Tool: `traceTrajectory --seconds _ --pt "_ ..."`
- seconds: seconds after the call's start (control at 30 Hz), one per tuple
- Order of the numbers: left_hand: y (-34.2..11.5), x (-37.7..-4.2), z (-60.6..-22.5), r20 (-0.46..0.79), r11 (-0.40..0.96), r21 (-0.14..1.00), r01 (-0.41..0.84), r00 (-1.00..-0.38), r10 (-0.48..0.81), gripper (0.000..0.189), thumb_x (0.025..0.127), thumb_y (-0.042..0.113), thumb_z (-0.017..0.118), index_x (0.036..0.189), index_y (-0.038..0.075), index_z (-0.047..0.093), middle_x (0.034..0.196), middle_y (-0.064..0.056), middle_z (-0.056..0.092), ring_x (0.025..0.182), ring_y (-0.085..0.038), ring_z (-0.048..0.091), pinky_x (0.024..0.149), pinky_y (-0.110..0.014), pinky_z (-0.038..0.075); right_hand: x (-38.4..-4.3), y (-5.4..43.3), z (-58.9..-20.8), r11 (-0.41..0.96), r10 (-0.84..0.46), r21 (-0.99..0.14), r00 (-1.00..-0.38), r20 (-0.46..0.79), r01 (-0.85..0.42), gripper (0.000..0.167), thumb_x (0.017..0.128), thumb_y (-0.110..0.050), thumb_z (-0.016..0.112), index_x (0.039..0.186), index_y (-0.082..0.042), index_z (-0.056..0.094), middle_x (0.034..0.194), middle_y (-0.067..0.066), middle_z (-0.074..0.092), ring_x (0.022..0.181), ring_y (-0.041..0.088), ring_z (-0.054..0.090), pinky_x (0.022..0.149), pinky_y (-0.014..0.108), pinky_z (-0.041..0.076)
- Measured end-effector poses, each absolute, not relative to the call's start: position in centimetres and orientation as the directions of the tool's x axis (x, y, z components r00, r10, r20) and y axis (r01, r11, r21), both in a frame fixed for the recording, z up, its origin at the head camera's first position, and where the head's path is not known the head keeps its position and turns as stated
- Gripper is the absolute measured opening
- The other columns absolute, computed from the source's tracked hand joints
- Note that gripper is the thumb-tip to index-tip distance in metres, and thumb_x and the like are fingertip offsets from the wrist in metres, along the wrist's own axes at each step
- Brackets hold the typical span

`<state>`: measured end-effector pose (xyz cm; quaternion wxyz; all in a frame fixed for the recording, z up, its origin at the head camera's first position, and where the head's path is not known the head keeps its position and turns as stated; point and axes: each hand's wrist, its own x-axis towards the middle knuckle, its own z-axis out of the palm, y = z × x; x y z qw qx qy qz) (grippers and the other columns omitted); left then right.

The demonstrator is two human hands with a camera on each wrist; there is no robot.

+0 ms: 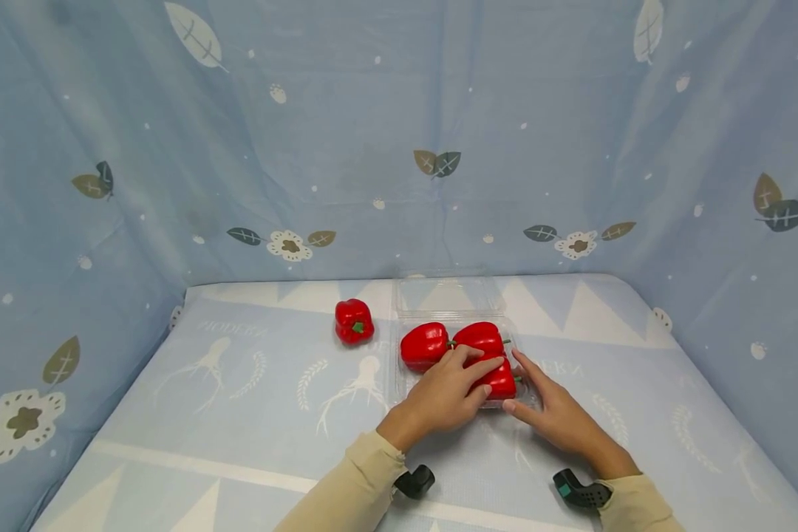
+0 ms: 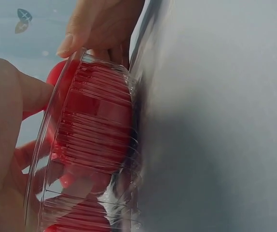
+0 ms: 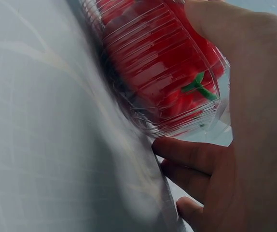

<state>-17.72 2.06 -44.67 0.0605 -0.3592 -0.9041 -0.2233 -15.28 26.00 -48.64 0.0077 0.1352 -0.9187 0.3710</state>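
A clear plastic clamshell box (image 1: 406, 384) stands on the table with three red bell peppers in it. One pepper (image 1: 424, 347) sits at the left, another (image 1: 480, 338) at the back right. My left hand (image 1: 447, 391) reaches over the front wall and holds the front-right pepper (image 1: 503, 380) between thumb and fingers. In the left wrist view, this pepper (image 2: 97, 106) shows through the ribbed wall. My right hand (image 1: 558, 417) rests at the box's front right corner, thumb at the rim, fingers extended along the right side. A green stem (image 3: 199, 87) shows inside that corner.
A fourth-place loose red bell pepper (image 1: 354, 322) lies on the table left of the box. The box's transparent lid (image 1: 448, 295) is folded back behind it. Blue patterned curtain (image 1: 399, 148) encloses the table's back and sides.
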Motion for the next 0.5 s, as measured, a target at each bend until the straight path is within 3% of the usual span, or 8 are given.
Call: traceTrajectory --seconds 0.5 --pt "1.79 -17.80 -43.87 0.265 0.639 0.388 0.664 -0.744 0.613 0.052 0.099 0.030 0.064 0.149 0.020 0.054 0.138 -0.001 0.056 0.127 -0.016 0.054 0.109 -0.035 0.046 -15.22 25.87 -48.78 0.685 -0.230 -0.692 -0.969 0.096 -0.230 0.092 0.090 -0.054 0.071 0.164 -0.026 0.024 0.150 0.022 0.051 0.140 0.046 0.044 0.103 0.076 0.036"
